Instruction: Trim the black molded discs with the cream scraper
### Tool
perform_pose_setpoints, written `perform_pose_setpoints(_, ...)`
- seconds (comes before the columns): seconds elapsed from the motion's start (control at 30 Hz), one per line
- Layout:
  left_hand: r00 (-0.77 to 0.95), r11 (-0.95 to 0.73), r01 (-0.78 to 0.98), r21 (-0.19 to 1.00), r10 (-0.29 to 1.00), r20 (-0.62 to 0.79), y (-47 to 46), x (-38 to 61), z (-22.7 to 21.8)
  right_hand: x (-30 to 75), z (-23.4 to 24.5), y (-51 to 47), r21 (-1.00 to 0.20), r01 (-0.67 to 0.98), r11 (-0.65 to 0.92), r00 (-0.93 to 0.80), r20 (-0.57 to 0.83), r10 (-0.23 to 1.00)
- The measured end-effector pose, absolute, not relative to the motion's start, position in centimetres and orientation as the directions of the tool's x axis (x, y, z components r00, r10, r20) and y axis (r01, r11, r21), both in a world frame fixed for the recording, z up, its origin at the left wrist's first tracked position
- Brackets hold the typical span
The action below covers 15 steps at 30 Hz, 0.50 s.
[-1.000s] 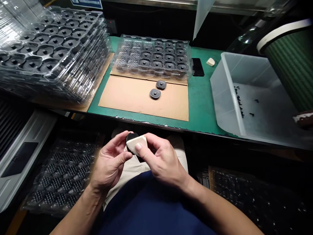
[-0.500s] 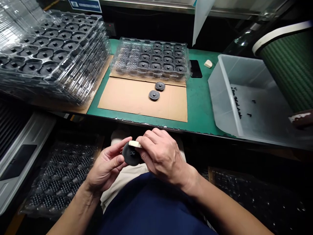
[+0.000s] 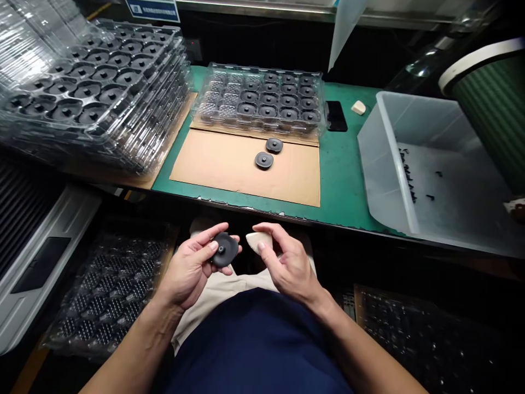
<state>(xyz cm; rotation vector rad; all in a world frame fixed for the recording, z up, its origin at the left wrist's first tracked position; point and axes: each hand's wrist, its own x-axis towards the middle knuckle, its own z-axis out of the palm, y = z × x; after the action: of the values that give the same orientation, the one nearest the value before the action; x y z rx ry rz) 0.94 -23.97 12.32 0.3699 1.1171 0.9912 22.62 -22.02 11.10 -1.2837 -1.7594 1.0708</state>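
Bare left forearm [image 3: 137, 342] and right forearm [image 3: 361, 334] angle inward from bottom edge. Left hand [image 3: 189, 268] half palm-up, thumb [image 3: 211, 248] pinching over spread fingers [image 3: 217, 227]. Right hand [image 3: 289, 265] back up, thumb-and-index pinch. Hands near, not touching.

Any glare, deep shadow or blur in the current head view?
Head view: bright glints streak the stack of clear plastic trays; deep shadow swallows detail beneath the green tabletop, especially lower right; the round black disc in the left hand and the cream wedge in the right hand look fairly sharp.

the left hand [image 3: 186, 269] hides part of the black disc [image 3: 228, 253].
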Motion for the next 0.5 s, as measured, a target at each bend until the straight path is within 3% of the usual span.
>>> perform_pose_setpoints(0.1,0.073,0.476,-0.449,0.756,0.863,-0.500,-24.1,1.1,11.9,23.2,11.1,-21.7,-0.911,0.397,0.110,-0.212,0.026,0.977)
perform_pose_setpoints(0.23,0.063,0.468,-0.266,0.843,0.881,-0.470,-24.4,1.3,11.3,23.9,11.3,-20.9,-0.916,0.393,0.079,-0.182,0.007,0.983)
perform_pose_setpoints(0.4,0.163,0.539,-0.226,0.812,0.842,-0.514,-24.3,1.1,10.9,25.1,11.2,-19.3,-0.900,0.432,0.052,-0.141,-0.010,0.990)
perform_pose_setpoints(0.5,0.104,0.568,-0.208,0.796,0.822,-0.560,-23.7,0.5,10.6,26.8,10.3,-17.7,-0.852,0.521,0.046,-0.083,0.003,0.997)
